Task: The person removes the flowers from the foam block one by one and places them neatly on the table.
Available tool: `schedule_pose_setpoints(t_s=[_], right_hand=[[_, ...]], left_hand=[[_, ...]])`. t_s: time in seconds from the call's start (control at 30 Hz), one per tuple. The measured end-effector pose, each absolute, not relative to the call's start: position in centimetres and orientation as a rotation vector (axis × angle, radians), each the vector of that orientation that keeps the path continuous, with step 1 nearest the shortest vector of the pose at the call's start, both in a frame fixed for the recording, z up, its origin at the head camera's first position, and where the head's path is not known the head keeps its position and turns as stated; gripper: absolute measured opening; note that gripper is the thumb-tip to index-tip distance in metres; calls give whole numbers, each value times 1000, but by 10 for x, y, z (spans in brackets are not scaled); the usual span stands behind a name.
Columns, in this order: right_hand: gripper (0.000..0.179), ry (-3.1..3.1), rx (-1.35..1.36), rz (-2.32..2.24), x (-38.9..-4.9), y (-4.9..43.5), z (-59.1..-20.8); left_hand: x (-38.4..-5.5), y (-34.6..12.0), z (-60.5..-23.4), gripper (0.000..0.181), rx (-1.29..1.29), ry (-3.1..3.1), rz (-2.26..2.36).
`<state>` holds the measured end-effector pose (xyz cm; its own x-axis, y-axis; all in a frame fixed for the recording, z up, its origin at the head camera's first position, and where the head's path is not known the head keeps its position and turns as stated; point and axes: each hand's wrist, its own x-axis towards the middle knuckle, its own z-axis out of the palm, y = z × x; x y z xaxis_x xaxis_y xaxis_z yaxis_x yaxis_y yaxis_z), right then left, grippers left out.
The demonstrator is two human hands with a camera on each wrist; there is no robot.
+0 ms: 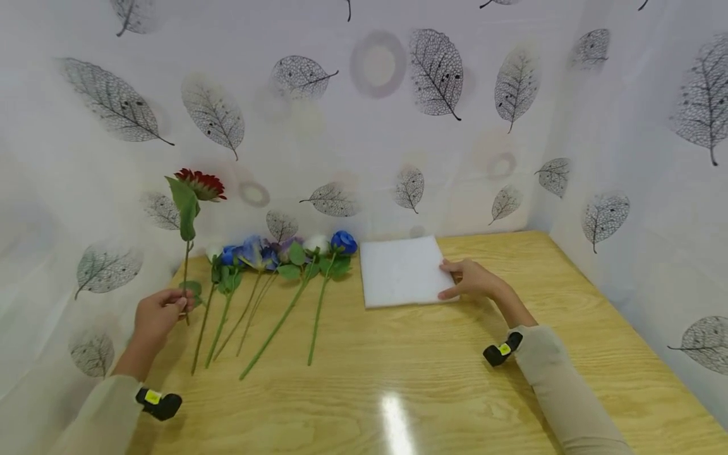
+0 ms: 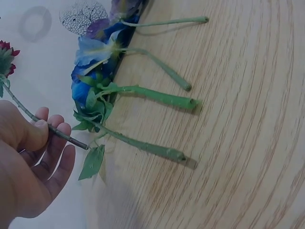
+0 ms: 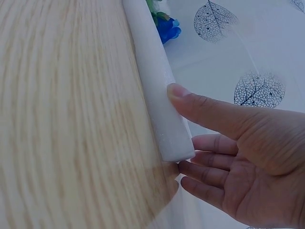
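Note:
My left hand (image 1: 162, 314) pinches the lower stem of a red flower (image 1: 200, 184) between thumb and fingers. The bloom stands up above the hand, with green leaves (image 1: 184, 205) under it. In the left wrist view, the stem's cut end (image 2: 78, 143) sticks out past the fingers. My right hand (image 1: 478, 280) holds the right edge of a white foam block (image 1: 400, 272), which lies at the back of the table. In the right wrist view, the thumb (image 3: 178, 90) rests on the block's face while the other fingers (image 3: 207, 171) are at its end, some tips partly hidden.
Left of the block, several flowers lie in a row, stems toward me: a blue rose (image 1: 344, 242), a white bloom (image 1: 316, 243), a pale blue flower (image 1: 257, 253) and others. A leaf-patterned curtain (image 1: 375, 139) closes off the back and sides of the wooden table (image 1: 341, 404).

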<state>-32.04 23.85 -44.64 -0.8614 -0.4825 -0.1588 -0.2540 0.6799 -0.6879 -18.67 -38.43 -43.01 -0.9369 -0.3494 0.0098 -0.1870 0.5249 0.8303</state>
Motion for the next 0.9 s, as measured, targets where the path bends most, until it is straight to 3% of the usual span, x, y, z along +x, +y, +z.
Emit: schedule_pose_setpoints(t_s=[0.9], right_hand=[[91,2579,-606,-990,-323,235,-444]], left_hand=[[-170,-413,-423,46,678,-2707,-1454]])
